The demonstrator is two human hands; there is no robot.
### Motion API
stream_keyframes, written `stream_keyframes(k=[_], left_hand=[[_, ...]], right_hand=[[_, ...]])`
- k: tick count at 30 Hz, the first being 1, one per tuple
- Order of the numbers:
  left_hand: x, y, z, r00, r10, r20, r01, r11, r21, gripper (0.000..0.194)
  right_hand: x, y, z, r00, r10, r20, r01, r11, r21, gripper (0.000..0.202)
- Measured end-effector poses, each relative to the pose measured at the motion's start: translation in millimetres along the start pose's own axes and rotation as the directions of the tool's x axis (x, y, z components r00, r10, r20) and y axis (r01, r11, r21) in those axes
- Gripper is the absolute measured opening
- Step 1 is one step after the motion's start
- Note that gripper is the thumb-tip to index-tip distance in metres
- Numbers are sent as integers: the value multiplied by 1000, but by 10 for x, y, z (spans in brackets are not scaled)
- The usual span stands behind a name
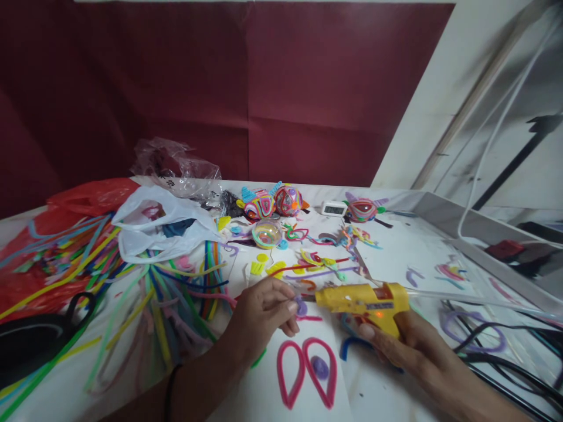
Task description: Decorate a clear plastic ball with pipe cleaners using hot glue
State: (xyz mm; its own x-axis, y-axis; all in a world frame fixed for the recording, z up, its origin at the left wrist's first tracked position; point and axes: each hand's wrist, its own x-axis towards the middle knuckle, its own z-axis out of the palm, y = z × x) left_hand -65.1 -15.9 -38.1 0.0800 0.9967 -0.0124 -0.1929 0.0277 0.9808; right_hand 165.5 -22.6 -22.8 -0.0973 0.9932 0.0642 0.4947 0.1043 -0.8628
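My left hand pinches a small purple pipe-cleaner coil between thumb and fingers. Wrapped around the handle of a yellow hot glue gun is my right hand. The gun's nozzle points left, close to the coil; whether they touch I cannot tell. Below, two pink teardrop loops of pipe cleaner lie side by side on a white sheet. A second purple coil rests inside the right loop. A short pink strip lies just beyond the loops.
Loose pipe cleaners spread across the left, near a white plastic bag and a red bag. Several decorated balls and a small digital clock stand at the back. Black cables run along the right.
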Motion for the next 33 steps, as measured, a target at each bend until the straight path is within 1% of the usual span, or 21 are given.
stream_keyframes(k=[5,10,15,20,23,27,29,33], left_hand=[[4,-46,1,999,24,-24,-25,999,-28,21],[6,-21,2,1000,15,-18,-15,1000,-11,22],[11,-38,-3,999,31,-14,-31,1000,-2,21],[7,-36,-8,1000,26,-7,-26,1000,-6,20],[2,-19,-7,1000,26,-7,-26,1000,-4,19],[8,-19,-1,1000,26,-14,-26,1000,3,20],[13,-14,4,999,26,-24,-26,1000,3,22],[11,25,13,999,-6,-36,7,1000,20,23]], right_hand=[[-13,-29,23,1000,-13,-4,14,1000,15,44],[-1,-18,20,1000,3,13,-3,1000,10,46],[13,20,5,999,-44,26,44,999,0,45],[17,55,6,999,-43,9,43,999,-2,41],[12,28,8,999,-33,-1,33,999,-23,41],[5,-19,-4,999,-42,13,42,999,-2,42],[8,-17,-19,999,-44,0,44,999,-22,40],[16,13,-39,998,-50,42,53,996,-75,41]])
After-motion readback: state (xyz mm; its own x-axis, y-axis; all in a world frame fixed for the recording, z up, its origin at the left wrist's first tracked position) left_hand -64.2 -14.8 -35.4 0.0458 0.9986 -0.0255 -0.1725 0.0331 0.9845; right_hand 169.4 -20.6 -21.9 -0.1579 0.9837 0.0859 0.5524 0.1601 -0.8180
